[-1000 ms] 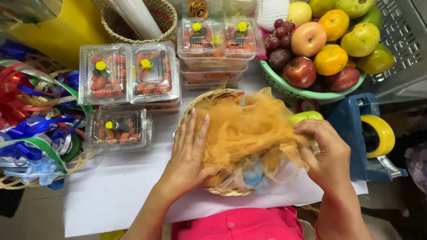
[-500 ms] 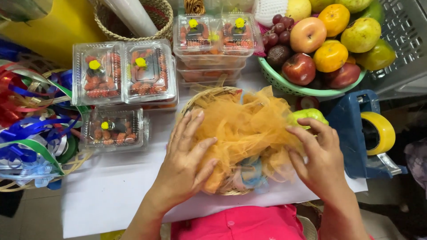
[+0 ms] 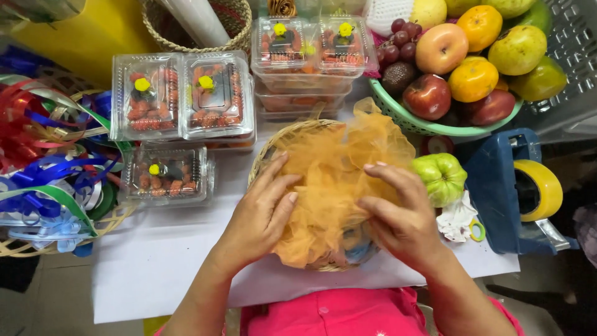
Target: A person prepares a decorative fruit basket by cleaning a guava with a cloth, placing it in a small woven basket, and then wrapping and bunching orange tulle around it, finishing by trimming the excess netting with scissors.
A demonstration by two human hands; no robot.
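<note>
The orange netting (image 3: 336, 186) lies bunched over the round wicker basket (image 3: 280, 140) at the middle of the white surface (image 3: 155, 267), directly between the two hands. The left hand (image 3: 258, 218) rests on its left edge with fingers spread flat, not pinching. The right hand (image 3: 398, 214) presses the right side, fingers spread and curled onto the mesh, equally near.
</note>
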